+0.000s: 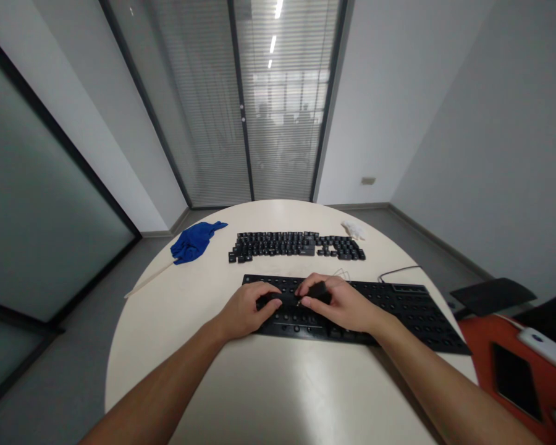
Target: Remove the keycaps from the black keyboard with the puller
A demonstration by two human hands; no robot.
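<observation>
A black keyboard base (398,306) with its keycaps removed lies in front of me on the round white table (269,383). My left hand (245,309) and my right hand (343,304) rest over its left part. Between them they pinch a long black keycap (287,300), like a space bar, each hand at one end. My right hand's fingers also curl over a smaller black piece (319,289). Behind the base, the removed black keycaps (296,245) are laid out in rows in keyboard order.
A blue cloth (193,242) lies at the table's far left, with a thin pale stick (148,279) beside it. A white crumpled wipe (353,230) sits at the far right. A black cable (398,271) leaves the keyboard. An orange chair (505,364) with a phone stands at the right.
</observation>
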